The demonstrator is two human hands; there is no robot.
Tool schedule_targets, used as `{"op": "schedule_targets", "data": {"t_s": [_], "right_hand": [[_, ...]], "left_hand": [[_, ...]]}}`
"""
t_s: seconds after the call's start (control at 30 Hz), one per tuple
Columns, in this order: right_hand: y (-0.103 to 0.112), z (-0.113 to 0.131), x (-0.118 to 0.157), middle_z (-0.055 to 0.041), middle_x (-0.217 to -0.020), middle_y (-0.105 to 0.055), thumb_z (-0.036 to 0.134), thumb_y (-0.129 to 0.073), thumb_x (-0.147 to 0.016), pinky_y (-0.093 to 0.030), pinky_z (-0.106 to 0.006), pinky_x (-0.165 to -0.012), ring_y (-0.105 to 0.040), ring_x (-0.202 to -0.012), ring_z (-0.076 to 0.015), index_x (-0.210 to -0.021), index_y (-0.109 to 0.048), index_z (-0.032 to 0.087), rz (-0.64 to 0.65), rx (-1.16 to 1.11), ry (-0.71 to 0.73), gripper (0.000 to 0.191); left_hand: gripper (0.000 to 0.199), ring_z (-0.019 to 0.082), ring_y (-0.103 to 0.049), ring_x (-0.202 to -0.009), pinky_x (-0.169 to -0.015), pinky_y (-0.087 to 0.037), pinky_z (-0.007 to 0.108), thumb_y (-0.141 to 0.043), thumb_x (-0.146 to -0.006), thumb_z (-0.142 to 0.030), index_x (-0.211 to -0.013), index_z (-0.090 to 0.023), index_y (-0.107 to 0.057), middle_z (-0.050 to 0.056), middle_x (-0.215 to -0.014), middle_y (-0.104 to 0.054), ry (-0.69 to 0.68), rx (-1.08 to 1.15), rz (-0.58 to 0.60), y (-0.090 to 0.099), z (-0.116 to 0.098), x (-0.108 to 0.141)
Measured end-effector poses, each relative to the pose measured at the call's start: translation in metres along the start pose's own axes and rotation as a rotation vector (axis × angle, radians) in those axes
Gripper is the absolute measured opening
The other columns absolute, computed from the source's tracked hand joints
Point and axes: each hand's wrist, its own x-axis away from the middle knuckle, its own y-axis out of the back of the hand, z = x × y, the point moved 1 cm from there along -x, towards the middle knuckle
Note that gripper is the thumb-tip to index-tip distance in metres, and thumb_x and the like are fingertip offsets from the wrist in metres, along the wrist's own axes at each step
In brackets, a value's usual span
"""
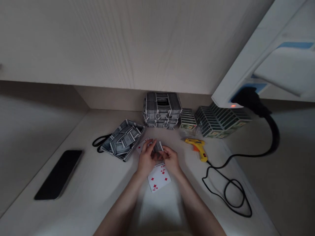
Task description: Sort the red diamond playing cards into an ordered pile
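Note:
Between my hands is a playing card (157, 146) with its dark patterned back showing. My left hand (146, 156) has its fingers closed on the card's left side, and my right hand (170, 158) pinches it from the right. Below them on the desk lie face-up diamond cards (159, 178). Another face-up card (140, 147) lies partly hidden behind my left hand. To the left stands an open tray made of patterned cards (110, 139), with several folded card pieces (128, 139) inside.
A box built of cards (162, 109) stands at the back beside several card packs (211, 121). A yellow glue gun (197, 146) lies right, its black cord (231, 180) looping over the desk. Scissors (99, 142) and a phone (59, 174) lie left. A power strip (261, 65) hangs upper right.

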Motion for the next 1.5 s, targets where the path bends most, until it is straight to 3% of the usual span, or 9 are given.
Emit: {"op": "schedule_targets", "data": {"t_s": [0.13, 0.3, 0.47, 0.57, 0.67, 0.8, 1.0, 1.2, 1.5], "right_hand": [[0.001, 0.000, 0.000, 0.0016, -0.058, -0.058, 0.029, -0.056, -0.071, -0.041, -0.022, -0.047, -0.050, -0.049, -0.0114, -0.079, -0.064, 0.018, 0.029, 0.033, -0.026, 0.016], [0.002, 0.006, 0.001, 0.0020, -0.058, -0.057, 0.034, -0.057, -0.071, -0.040, -0.022, -0.047, -0.049, -0.047, -0.0106, -0.085, -0.060, 0.017, 0.029, -0.032, -0.043, 0.022], [0.004, 0.014, 0.000, 0.0017, -0.062, -0.059, 0.041, -0.060, -0.070, -0.039, -0.021, -0.043, -0.047, -0.042, -0.0086, -0.086, -0.057, 0.017, 0.024, -0.099, -0.072, 0.029], [0.003, 0.016, 0.002, 0.0004, -0.062, -0.062, 0.046, -0.061, -0.068, -0.041, -0.021, -0.044, -0.050, -0.042, -0.0092, -0.081, -0.056, 0.017, 0.040, -0.106, -0.089, 0.032], [0.000, 0.015, 0.004, 0.0003, -0.053, -0.061, 0.054, -0.055, -0.070, -0.040, -0.021, -0.041, -0.051, -0.039, -0.0103, -0.074, -0.056, 0.017, 0.001, -0.059, -0.120, 0.037], [-0.001, 0.015, 0.005, 0.0016, -0.035, -0.051, 0.062, -0.042, -0.073, -0.030, -0.020, -0.031, -0.042, -0.026, -0.0090, -0.058, -0.053, 0.015, -0.128, 0.027, -0.176, 0.051], [0.001, 0.020, 0.005, 0.0042, -0.027, -0.039, 0.063, -0.041, -0.073, -0.022, -0.021, -0.027, -0.034, -0.022, -0.0085, -0.046, -0.048, 0.017, -0.201, 0.078, -0.168, 0.054], [-0.004, 0.021, 0.009, 0.0050, -0.026, -0.034, 0.058, -0.041, -0.077, -0.025, -0.020, -0.030, -0.034, -0.024, -0.0080, -0.040, -0.039, 0.018, -0.186, 0.200, -0.077, 0.054], [-0.007, 0.005, 0.010, 0.0048, -0.031, -0.035, 0.054, -0.042, -0.078, -0.024, -0.019, -0.032, -0.034, -0.030, -0.0069, -0.040, -0.039, 0.017, -0.170, 0.306, -0.005, 0.053]], "left_hand": [[0.062, 0.019, -0.035, -0.122, -0.100, -0.034, 0.037, -0.051, -0.068, -0.003, -0.125, -0.025, -0.041, 0.006, -0.129, -0.037, -0.019, 0.022, 0.013, 0.000, 0.000, -0.001], [0.061, 0.019, -0.044, -0.112, -0.092, -0.040, 0.034, -0.055, -0.063, -0.003, -0.120, -0.024, -0.047, 0.006, -0.120, -0.046, 0.012, 0.146, 0.008, -0.003, 0.002, -0.003], [0.062, 0.014, -0.055, -0.079, -0.070, -0.046, 0.028, -0.063, -0.065, -0.017, -0.123, -0.022, -0.041, 0.006, -0.105, -0.054, 0.219, 0.451, -0.077, -0.009, 0.006, -0.005], [0.046, 0.012, -0.055, -0.073, -0.068, -0.044, 0.025, -0.061, -0.069, -0.026, -0.113, -0.019, -0.048, 0.005, -0.097, -0.058, 0.271, 0.602, -0.094, -0.010, 0.007, -0.007], [0.025, 0.013, -0.053, -0.071, -0.066, -0.041, 0.024, -0.056, -0.074, -0.031, -0.094, -0.016, -0.056, 0.003, -0.080, -0.059, 0.253, 0.567, -0.024, -0.011, 0.007, -0.007], [0.020, 0.010, -0.046, -0.058, -0.055, -0.036, 0.021, -0.055, -0.074, -0.032, -0.086, -0.016, -0.056, -0.002, -0.063, -0.051, 0.244, 0.468, 0.038, -0.011, 0.005, -0.004], [0.019, 0.009, -0.043, -0.057, -0.055, -0.034, 0.020, -0.055, -0.074, -0.034, -0.079, -0.016, -0.053, -0.004, -0.060, -0.045, 0.215, 0.495, 0.076, -0.014, -0.003, 0.002], [0.024, 0.009, -0.039, -0.053, -0.050, -0.030, 0.020, -0.049, -0.078, -0.040, -0.070, -0.017, -0.048, -0.005, -0.057, -0.042, 0.259, 0.421, 0.001, -0.016, -0.008, 0.004], [0.032, 0.008, -0.034, -0.050, -0.048, -0.026, 0.021, -0.046, -0.079, -0.044, -0.061, -0.017, -0.043, -0.006, -0.052, -0.037, 0.265, 0.308, -0.142, -0.012, -0.014, 0.003]]}}
